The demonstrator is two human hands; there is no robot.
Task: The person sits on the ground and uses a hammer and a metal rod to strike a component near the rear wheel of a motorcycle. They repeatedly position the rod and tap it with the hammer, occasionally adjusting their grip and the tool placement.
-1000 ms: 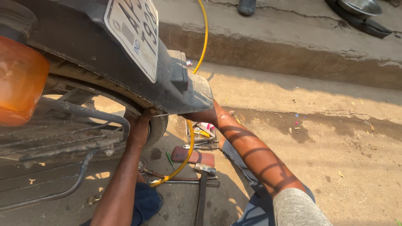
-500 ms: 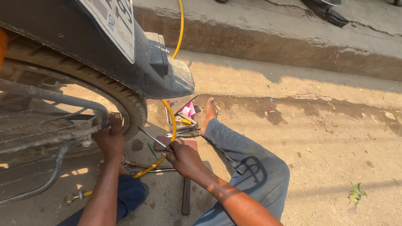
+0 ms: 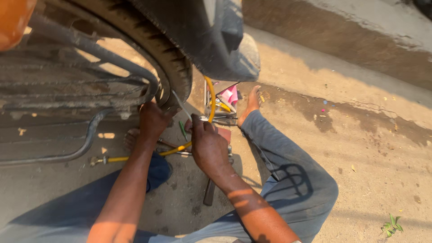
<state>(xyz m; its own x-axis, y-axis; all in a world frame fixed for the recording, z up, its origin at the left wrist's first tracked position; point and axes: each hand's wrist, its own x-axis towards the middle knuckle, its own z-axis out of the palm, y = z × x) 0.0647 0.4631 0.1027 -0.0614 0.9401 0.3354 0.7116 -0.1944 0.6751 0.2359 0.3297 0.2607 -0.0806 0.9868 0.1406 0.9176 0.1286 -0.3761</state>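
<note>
Left hand [image 3: 153,120] is clamped round the motorcycle tyre [image 3: 155,49] at its lower edge mid-frame, right hand [image 3: 208,146] loosely curled by the yellow air hose [image 3: 210,96], grip hidden, so I'd brace that tyre firm and keep the hose unkinked.

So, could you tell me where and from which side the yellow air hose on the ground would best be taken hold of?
Probably by the straight stretch just behind its metal end fitting, where the yellow air hose lies flat and bare on the ground, left of the left hand. Come from above, closing across its width; farther right it runs under the hands and curves up behind the tyre.
</note>
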